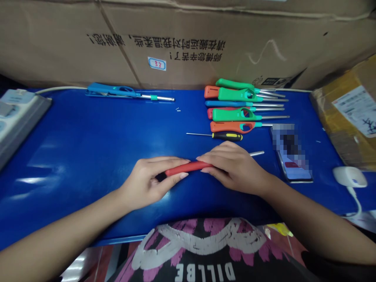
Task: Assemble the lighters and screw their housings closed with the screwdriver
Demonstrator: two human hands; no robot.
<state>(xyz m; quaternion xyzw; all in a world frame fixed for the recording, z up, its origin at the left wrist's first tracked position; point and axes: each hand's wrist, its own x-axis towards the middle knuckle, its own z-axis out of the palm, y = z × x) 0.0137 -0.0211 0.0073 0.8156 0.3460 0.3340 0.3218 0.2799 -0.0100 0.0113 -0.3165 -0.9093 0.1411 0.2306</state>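
Note:
A red long-nosed gas lighter [188, 168] lies level between my two hands, low over the blue table. My left hand [155, 178] pinches its left end between thumb and fingers. Its other end is gripped by my right hand [232, 166], which hides much of the body; a metal tube [257, 153] sticks out beyond that hand. Just behind my right hand is a screwdriver [227, 136] with a black and yellow handle, its shaft pointing left. Two tiny screws [178, 110] lie farther back.
Several green, orange, red and blue lighters [235, 114] lie in a row at the back right. A blue lighter [111, 91] rests at back left. On the right are a phone [293, 160], a white charger [349, 176] and a carton [349, 113]. A power strip [20, 113] stands left; a large cardboard box [182, 23] walls the back.

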